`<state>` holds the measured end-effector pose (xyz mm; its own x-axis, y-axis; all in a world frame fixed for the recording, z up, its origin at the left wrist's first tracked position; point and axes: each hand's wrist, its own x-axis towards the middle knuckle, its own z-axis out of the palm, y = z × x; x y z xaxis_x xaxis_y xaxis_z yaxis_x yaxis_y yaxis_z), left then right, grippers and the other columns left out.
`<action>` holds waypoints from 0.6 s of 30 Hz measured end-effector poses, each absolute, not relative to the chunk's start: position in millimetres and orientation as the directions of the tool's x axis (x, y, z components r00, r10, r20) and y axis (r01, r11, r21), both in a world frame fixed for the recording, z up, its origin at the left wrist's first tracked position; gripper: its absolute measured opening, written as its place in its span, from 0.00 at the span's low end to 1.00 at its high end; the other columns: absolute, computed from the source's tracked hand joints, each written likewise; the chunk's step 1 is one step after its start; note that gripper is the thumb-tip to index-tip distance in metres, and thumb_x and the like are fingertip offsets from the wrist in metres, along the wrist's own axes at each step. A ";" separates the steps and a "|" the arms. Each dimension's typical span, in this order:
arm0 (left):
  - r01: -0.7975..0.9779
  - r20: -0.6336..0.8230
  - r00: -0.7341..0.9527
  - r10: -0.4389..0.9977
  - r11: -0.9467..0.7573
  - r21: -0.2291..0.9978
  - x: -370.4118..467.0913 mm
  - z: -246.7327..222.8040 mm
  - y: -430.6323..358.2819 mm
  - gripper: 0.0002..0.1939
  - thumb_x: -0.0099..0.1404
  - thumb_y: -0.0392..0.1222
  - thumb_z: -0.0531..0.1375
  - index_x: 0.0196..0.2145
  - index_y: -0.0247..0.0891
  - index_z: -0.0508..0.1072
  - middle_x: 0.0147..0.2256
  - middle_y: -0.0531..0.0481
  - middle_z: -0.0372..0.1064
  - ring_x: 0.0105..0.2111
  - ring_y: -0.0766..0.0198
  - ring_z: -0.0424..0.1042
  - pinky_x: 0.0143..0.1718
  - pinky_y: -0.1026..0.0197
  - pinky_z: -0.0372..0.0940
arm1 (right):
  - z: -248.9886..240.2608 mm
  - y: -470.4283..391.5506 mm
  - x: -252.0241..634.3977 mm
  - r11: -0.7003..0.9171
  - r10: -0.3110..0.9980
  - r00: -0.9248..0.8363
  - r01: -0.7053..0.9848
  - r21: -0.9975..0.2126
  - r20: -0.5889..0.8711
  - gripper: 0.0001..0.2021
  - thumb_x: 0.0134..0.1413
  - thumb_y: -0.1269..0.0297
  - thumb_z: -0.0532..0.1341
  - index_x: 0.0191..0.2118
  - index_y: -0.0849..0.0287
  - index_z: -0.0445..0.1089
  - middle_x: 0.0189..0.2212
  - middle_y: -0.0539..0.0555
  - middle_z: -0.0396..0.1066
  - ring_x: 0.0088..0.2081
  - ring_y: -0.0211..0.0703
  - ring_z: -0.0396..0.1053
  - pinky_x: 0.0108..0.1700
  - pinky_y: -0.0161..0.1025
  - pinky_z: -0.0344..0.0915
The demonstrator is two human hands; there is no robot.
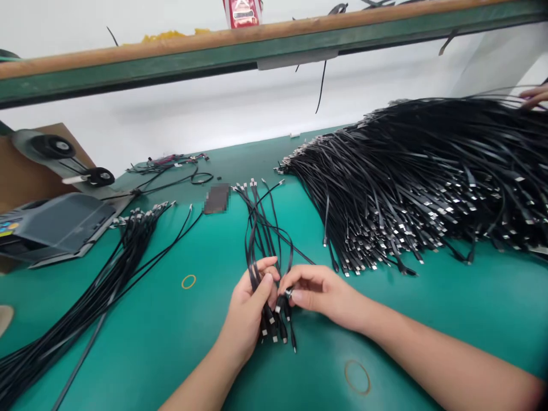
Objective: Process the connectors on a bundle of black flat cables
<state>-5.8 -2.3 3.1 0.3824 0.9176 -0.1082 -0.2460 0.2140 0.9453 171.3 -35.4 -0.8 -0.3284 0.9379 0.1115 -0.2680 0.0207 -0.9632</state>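
Note:
My left hand (252,299) is closed around a small bunch of black USB cables (260,225) near their lower ends. Metal-tipped plugs hang below its fingers, and the far ends fan out over the green table (180,337). Beside it, my right hand (319,291) pinches one black cable by its plug (288,293), close against the bunch. How the fingertips meet that plug is partly hidden.
A large heap of black cables (398,182) covers the right; another person's hand (535,96) touches its far end. More cables (115,268) lie left, near a grey machine (60,222). Rubber bands (188,281) lie on the table. A shelf (171,54) crosses above.

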 end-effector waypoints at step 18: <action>0.033 -0.180 0.513 0.839 0.190 0.981 -7.0 -0.1 -1.6 0.16 0.61 0.48 0.69 0.38 0.37 0.69 0.21 0.56 0.71 0.23 0.69 0.70 0.27 0.68 0.64 | 6.2 -31.2 185.4 0.386 0.914 0.098 0.095 -0.918 0.394 0.05 0.63 0.69 0.60 0.44 0.56 0.72 0.39 0.51 0.70 0.40 0.38 0.67 0.44 0.37 0.65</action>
